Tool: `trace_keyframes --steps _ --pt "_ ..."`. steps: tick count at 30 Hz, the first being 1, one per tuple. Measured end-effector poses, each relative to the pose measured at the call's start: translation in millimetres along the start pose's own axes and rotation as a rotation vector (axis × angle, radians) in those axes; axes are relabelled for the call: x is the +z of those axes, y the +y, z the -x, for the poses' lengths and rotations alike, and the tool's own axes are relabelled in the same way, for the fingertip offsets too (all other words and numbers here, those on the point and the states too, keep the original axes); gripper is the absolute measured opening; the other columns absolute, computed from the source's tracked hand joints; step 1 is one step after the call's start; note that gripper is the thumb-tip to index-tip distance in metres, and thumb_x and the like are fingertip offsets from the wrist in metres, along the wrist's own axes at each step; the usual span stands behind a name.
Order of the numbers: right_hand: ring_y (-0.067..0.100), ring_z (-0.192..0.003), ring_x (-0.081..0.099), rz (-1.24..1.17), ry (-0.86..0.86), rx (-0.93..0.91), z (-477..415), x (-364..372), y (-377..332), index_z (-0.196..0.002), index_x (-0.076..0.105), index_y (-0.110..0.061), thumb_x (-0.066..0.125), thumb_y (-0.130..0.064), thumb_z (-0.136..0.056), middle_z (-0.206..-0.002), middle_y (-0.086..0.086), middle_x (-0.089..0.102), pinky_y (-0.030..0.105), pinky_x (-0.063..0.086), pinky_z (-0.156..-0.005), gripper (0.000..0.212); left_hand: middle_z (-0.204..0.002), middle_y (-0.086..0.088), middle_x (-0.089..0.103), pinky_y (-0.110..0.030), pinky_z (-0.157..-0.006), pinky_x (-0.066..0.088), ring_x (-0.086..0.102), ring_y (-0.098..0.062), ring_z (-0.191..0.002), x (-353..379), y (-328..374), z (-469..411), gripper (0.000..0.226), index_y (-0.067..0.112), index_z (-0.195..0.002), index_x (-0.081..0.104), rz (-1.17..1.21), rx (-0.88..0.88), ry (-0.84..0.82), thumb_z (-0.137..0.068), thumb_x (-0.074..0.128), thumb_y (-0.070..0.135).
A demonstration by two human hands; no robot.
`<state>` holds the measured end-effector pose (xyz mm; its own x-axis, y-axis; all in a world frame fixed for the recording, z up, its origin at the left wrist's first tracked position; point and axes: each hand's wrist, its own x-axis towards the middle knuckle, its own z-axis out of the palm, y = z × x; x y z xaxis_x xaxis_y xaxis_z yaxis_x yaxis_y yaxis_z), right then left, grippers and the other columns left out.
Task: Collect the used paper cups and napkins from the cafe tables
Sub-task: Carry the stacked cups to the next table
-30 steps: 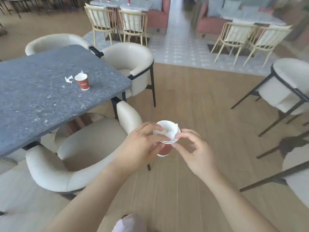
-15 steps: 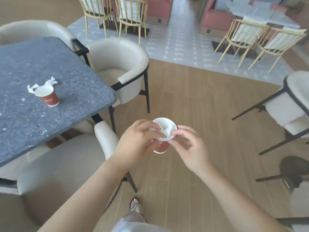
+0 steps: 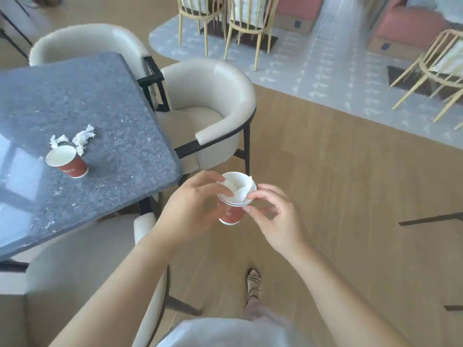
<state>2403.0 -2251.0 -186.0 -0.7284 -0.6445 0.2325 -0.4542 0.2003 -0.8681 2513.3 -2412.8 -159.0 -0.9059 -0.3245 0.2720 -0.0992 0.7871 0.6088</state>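
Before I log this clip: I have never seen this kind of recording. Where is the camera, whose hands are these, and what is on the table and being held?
There is no machine here. A person wears one camera on the head, looking forward and down, so the two arms coming in from the bottom are their own. The left hand grips a red paper cup with a white napkin stuffed inside; a double rim suggests nested cups. The right hand pinches the napkin's edge at the rim. On the grey table a second cup stands upright, with crumpled napkins just behind it. A cream chair stands by the table's corner.
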Motion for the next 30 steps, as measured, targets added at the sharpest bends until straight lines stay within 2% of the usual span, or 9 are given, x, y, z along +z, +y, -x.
trace_keyframes --steps 5,10,13,15,17,21,23,26,30 --pt "0.006 -0.096 0.060 0.019 -0.093 -0.102 -74.3 -24.9 36.0 -0.087 0.067 -0.028 0.072 -0.025 -0.077 -0.107 -0.017 0.061 0.014 0.047 -0.072 0.012 -0.116 0.002 0.057 -0.036 -0.080 0.053 0.060 -0.015 -0.100 18.9 4.3 -53.6 0.022 0.018 -0.096 0.069 -0.020 -0.128 0.091 -0.075 0.075 0.016" --pt "0.000 -0.088 0.060 -0.018 -0.191 -0.167 -134.3 -21.2 56.8 -0.085 0.066 -0.034 0.076 -0.021 -0.074 -0.105 -0.027 0.058 0.008 0.044 -0.068 0.020 -0.118 0.003 0.059 -0.026 -0.075 0.048 0.060 -0.016 -0.098 26.5 -1.1 -91.2 0.019 0.020 -0.097 0.070 -0.122 -0.261 0.137 -0.078 0.072 0.020" --pt "0.003 -0.089 0.061 -0.070 -0.279 -0.197 -164.1 -0.8 58.1 -0.087 0.065 -0.037 0.075 -0.025 -0.075 -0.106 -0.022 0.060 0.017 0.050 -0.068 0.019 -0.113 0.005 0.061 -0.023 -0.069 0.045 0.055 -0.011 -0.081 15.3 -12.2 -100.3 0.015 0.021 -0.094 0.070 -0.144 -0.332 0.173 -0.079 0.071 0.019" --pt "0.005 -0.094 0.061 -0.099 -0.335 -0.217 -184.2 19.0 55.5 -0.088 0.066 -0.036 0.074 -0.026 -0.076 -0.105 -0.019 0.062 0.022 0.053 -0.071 0.018 -0.112 0.007 0.061 -0.021 -0.074 0.043 0.056 -0.011 -0.087 5.3 -27.0 -104.5 0.016 0.023 -0.094 0.070 -0.140 -0.389 0.201 -0.079 0.071 0.019" --pt "0.002 -0.094 0.060 -0.114 -0.383 -0.239 -204.7 40.2 50.5 -0.087 0.066 -0.034 0.075 -0.023 -0.075 -0.104 -0.018 0.062 0.019 0.051 -0.072 0.019 -0.114 0.009 0.060 -0.014 -0.079 0.038 0.055 -0.008 -0.098 -3.8 -44.1 -108.1 0.019 0.026 -0.096 0.069 -0.129 -0.456 0.236 -0.078 0.071 0.018" --pt "-0.002 -0.087 0.062 -0.090 -0.491 -0.290 -245.9 90.2 45.0 -0.088 0.064 -0.036 0.075 -0.027 -0.075 -0.105 -0.026 0.059 0.007 0.044 -0.069 0.019 -0.114 0.016 0.053 -0.008 -0.081 0.037 0.053 0.000 -0.099 -23.6 -87.7 -112.6 0.026 0.029 -0.099 0.066 -0.116 -0.570 0.310 -0.076 0.073 0.019" --pt "0.000 -0.091 0.061 -0.097 -0.553 -0.288 -266.9 119.4 41.4 -0.089 0.065 -0.035 0.074 -0.026 -0.075 -0.106 -0.025 0.058 0.018 0.051 -0.072 0.018 -0.114 0.018 0.050 -0.001 -0.080 0.033 0.052 0.003 -0.098 -37.8 -113.4 -115.8 0.027 0.029 -0.100 0.066 -0.118 -0.602 0.311 -0.076 0.073 0.019" --pt "0.005 -0.092 0.062 -0.087 -0.621 -0.285 -296.4 164.4 32.2 -0.088 0.068 -0.028 0.075 -0.020 -0.075 -0.105 -0.017 0.060 0.035 0.055 -0.074 0.017 -0.116 0.013 0.054 -0.008 -0.075 0.035 0.055 -0.003 -0.099 -63.5 -152.5 -120.5 0.025 0.028 -0.101 0.067 -0.156 -0.658 0.290 -0.077 0.072 0.021" --pt "-0.001 -0.092 0.058 -0.053 -0.695 -0.340 -331.2 221.4 13.7 -0.091 0.067 -0.032 0.075 -0.026 -0.076 -0.106 -0.022 0.057 0.026 0.054 -0.071 0.019 -0.117 0.010 0.056 -0.019 -0.081 0.041 0.058 -0.008 -0.104 -99.4 -200.8 -122.1 0.026 0.027 -0.102 0.066 -0.150 -0.713 0.319 -0.078 0.071 0.020"
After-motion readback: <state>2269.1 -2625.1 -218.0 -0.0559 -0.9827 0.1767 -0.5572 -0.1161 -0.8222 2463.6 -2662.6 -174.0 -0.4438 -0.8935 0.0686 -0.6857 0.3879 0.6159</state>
